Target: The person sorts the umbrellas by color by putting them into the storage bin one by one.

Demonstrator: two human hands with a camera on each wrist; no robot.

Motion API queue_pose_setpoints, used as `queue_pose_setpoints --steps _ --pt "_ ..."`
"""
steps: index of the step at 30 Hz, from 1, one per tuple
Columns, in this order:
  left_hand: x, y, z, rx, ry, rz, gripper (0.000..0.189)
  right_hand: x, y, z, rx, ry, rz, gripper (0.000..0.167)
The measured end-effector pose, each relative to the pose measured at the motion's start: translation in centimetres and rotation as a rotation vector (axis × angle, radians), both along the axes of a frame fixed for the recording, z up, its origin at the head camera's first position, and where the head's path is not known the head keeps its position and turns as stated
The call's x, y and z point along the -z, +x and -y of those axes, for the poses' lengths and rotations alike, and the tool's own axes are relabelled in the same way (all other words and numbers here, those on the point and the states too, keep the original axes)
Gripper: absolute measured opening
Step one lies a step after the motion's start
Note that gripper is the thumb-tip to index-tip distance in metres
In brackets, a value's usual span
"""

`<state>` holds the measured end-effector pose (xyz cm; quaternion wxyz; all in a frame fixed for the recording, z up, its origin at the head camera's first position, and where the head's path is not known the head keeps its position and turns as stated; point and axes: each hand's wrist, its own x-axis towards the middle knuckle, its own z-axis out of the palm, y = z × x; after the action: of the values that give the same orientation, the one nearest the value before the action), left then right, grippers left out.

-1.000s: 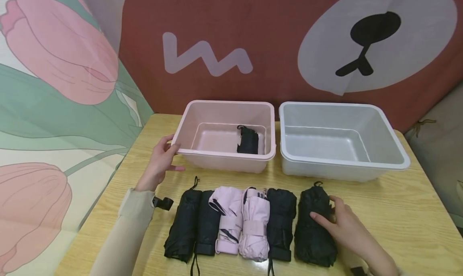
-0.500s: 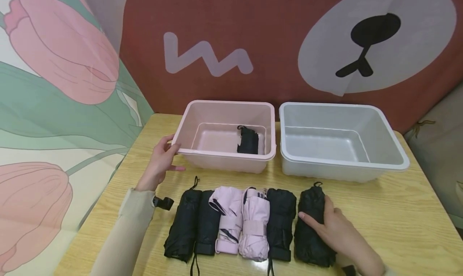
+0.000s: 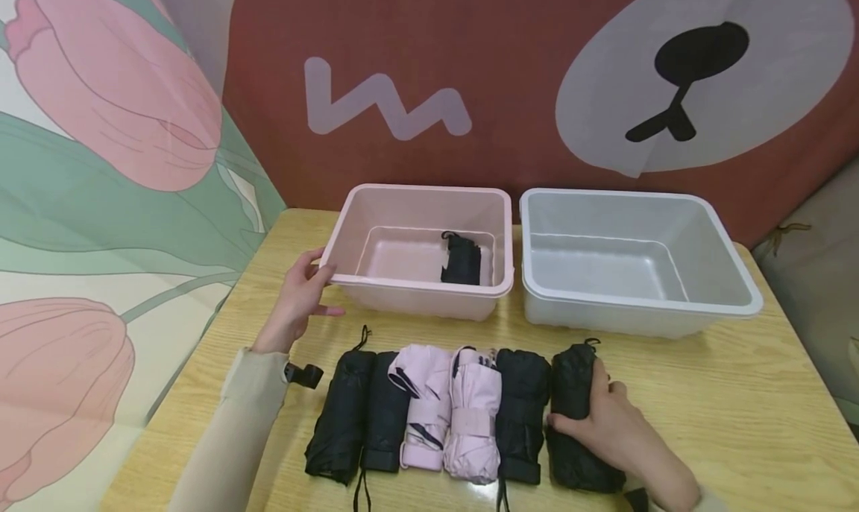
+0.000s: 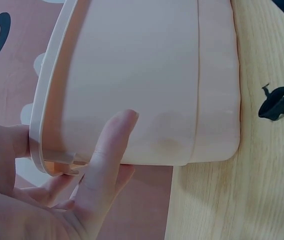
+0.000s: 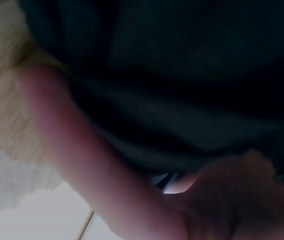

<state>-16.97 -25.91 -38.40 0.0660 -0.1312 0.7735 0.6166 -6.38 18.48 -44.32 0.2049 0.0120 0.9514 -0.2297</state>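
My left hand [image 3: 300,296] holds the near left corner of the pink plastic bin [image 3: 416,299] by its rim. The left wrist view shows the rim [image 4: 49,85] between thumb and fingers, with one finger along the bin's outer wall. At the right end of a row of folded umbrellas, my right hand [image 3: 620,426] grips a black folded umbrella [image 3: 573,381], thumb on its left side and fingers on its right. Dark cloth [image 5: 182,100] fills most of the right wrist view, blurred, against a finger. The fingertips beyond the umbrella are hidden in the head view.
Left of it lie another black umbrella [image 3: 522,408], two pink umbrellas [image 3: 472,415] and further black umbrellas [image 3: 338,419]. A small black folded item [image 3: 461,258] lies inside the pink bin. Beside that bin stands a whitish-grey bin [image 3: 624,314], against the printed cloth backdrop [image 3: 403,35].
My right hand has slid left and closed round the rightmost black umbrella, which has narrowed under the grip. My left hand stays on the pink bin's corner.
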Motion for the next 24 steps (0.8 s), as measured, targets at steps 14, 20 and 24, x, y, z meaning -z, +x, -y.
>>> queue_pose_setpoints --steps 14,20,24 --pt "0.18 -0.03 -0.06 -0.009 -0.001 -0.008 0.054 0.08 0.28 0.14 0.011 0.006 -0.002 0.141" --pt "0.23 -0.07 -0.09 -0.008 -0.007 -0.012 0.055 0.18 0.15 0.1 0.016 -0.003 0.003 0.138" --pt "0.29 -0.13 -0.09 -0.012 -0.004 -0.015 0.054 0.26 0.21 0.0 0.021 -0.019 -0.01 0.136"
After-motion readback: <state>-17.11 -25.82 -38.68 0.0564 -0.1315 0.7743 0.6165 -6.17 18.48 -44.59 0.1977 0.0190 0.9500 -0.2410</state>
